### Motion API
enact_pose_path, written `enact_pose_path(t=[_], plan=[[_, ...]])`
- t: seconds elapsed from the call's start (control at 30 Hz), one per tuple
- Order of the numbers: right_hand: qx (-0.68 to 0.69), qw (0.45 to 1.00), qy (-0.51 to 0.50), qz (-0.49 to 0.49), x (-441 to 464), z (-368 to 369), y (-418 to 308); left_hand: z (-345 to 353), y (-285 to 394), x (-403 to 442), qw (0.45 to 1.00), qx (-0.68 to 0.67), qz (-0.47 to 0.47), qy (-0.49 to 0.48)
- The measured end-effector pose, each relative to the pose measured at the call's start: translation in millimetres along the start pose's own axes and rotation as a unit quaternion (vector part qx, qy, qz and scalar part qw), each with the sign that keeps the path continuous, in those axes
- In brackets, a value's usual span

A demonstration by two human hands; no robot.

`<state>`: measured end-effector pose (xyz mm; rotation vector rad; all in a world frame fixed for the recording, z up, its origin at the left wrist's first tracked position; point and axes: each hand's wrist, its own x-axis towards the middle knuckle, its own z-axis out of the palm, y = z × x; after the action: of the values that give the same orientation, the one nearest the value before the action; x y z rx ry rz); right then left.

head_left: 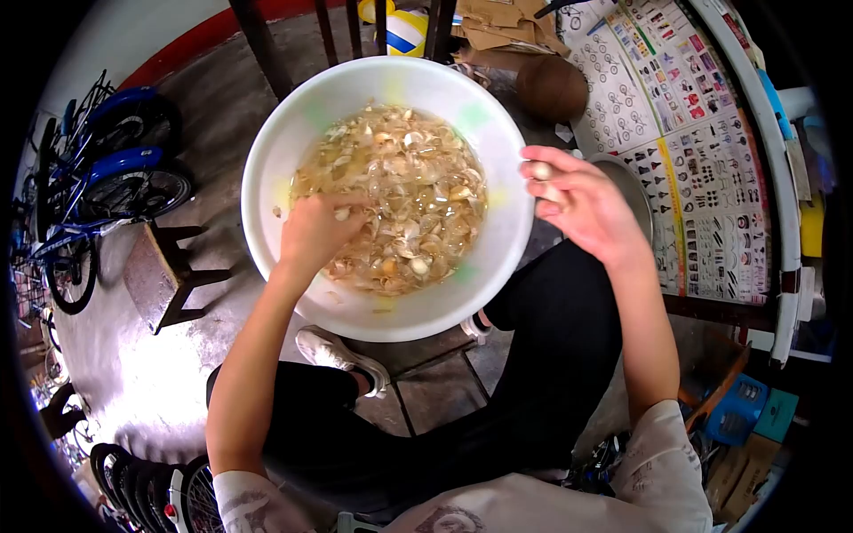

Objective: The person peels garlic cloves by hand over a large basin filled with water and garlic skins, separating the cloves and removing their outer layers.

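A large white basin holds water with many garlic cloves and loose papery garlic skins floating in it. My left hand is over the basin's left part, fingers closed around a pale garlic clove at the water surface. Just past the basin's right rim, my right hand is raised with its fingers curled around pale garlic cloves. Behind that hand, a round metal bowl is partly hidden, so its contents cannot be made out.
A small wooden stool stands left of the basin, with blue bicycles beyond. Dark wooden bars rise behind the basin. On the right are a brown ball-like object and a table with printed sheets. My knees flank the basin.
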<state>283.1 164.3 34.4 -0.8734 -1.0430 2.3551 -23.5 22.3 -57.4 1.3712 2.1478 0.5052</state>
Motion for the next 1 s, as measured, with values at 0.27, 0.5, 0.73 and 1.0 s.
enact_pose_path(t=[0.27, 0.5, 0.73, 1.0], plan=[[-0.146, 0.988, -0.050, 0.027, 78, 72, 53, -6, 13, 0, 0.963, -0.266, -0.010, -0.036], [-0.347, 0.914, 0.024, -0.210, 83, 86, 91, -22, 34, -16, 0.884, -0.465, -0.010, -0.055], [-0.410, 0.880, -0.013, -0.240, 78, 90, 89, -32, 42, -21, 0.920, -0.391, 0.015, -0.005], [-0.365, 0.902, 0.042, -0.225, 70, 96, 91, -26, 33, -19, 0.905, -0.417, 0.073, -0.035]])
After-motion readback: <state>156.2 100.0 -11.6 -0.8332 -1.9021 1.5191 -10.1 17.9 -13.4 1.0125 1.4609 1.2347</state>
